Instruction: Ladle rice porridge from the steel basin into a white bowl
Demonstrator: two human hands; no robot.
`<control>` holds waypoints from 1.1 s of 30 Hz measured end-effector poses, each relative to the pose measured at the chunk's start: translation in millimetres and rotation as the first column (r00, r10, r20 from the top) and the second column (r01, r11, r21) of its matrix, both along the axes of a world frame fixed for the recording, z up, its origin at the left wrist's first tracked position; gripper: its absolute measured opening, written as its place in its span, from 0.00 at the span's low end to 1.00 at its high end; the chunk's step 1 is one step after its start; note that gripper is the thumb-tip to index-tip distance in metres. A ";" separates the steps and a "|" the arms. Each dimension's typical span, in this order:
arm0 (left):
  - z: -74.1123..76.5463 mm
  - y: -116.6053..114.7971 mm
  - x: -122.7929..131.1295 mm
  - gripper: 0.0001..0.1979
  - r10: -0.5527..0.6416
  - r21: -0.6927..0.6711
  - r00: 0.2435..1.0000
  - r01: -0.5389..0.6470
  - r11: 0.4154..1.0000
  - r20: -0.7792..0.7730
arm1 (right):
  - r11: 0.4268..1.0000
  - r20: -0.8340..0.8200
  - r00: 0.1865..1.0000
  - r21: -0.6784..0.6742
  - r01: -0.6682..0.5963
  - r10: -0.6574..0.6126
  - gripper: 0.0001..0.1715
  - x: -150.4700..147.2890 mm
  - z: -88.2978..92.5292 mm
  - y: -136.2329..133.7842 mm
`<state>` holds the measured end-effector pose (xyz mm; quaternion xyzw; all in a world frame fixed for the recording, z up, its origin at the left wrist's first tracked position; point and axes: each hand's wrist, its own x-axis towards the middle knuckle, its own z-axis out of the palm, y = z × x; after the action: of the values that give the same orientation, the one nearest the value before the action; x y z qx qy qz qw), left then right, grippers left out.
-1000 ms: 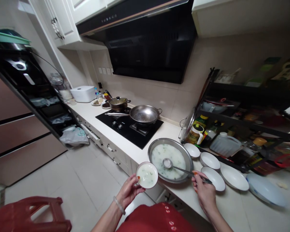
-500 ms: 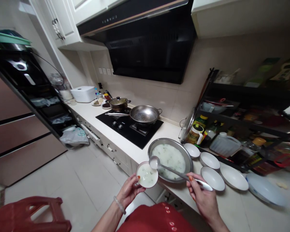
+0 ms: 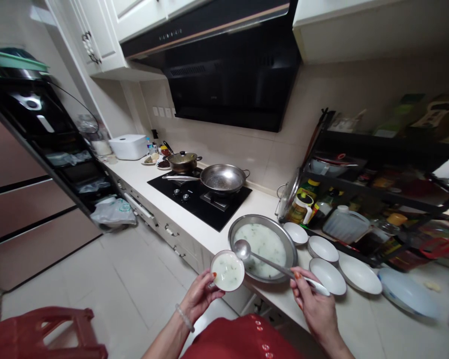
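Observation:
My left hand (image 3: 200, 295) grips a small bowl (image 3: 228, 271) by its left side, thumb on the rim; pale soup with green bits fills it. Closed round the handle of a metal ladle (image 3: 269, 262) is my right hand (image 3: 312, 299). The ladle's head hangs over the left rim of a large steel basin (image 3: 294, 244), just right of the bowl. Whitish soup with green flecks (image 3: 264, 244) lies in the basin, which stands at the counter's front edge.
Several white bowls (image 3: 327, 275) and plates stand right of the basin. Behind them is a dark rack (image 3: 389, 194) with bottles. A steel wok (image 3: 224, 178) and a lidded pot (image 3: 182, 162) sit on the black stove (image 3: 194, 197). A red stool (image 3: 86, 331) stands lower left.
The ladle's head has shifted slightly right and up, away from the bowl, and now looks emptied. The bowl stays nearly where it was.

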<state>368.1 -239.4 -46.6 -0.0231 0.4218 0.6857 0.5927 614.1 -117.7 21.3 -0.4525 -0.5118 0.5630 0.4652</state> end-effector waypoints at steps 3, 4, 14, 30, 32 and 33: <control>-0.9 -0.1 -0.3 0.16 -0.016 0.023 1.000 0.016 1.000 0.004 | 0.994 -0.008 0.994 -0.026 0.106 -0.106 0.29 2.0 -7.5 15.5; -0.8 -0.1 -0.3 0.16 -0.021 0.028 1.000 0.021 0.999 0.004 | 0.992 0.000 0.992 -0.022 0.125 -0.125 0.30 3.2 -11.0 20.7; 1.4 -1.9 -2.3 0.16 -0.003 0.004 1.000 0.003 1.000 -0.003 | 0.994 0.124 0.987 0.009 0.105 -0.105 0.30 5.4 -45.6 33.3; 5.4 0.7 -3.3 0.17 -0.006 -0.014 1.000 0.006 1.000 0.001 | 0.987 0.105 0.982 0.003 0.159 -0.159 0.29 10.1 -41.6 39.9; 5.6 0.7 -3.3 0.17 -0.005 -0.017 1.000 0.005 1.000 0.011 | 0.989 0.134 0.980 0.027 0.146 -0.148 0.28 10.6 -43.6 40.4; 5.6 0.8 -3.4 0.17 -0.005 -0.016 1.000 0.006 1.000 0.015 | 0.989 0.144 0.979 0.034 0.141 -0.144 0.28 10.9 -44.4 40.5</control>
<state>364.8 -238.6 -41.0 -0.0319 0.4231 0.6804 0.5974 625.0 -77.1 -23.2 -0.5226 -0.5174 0.4874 0.4707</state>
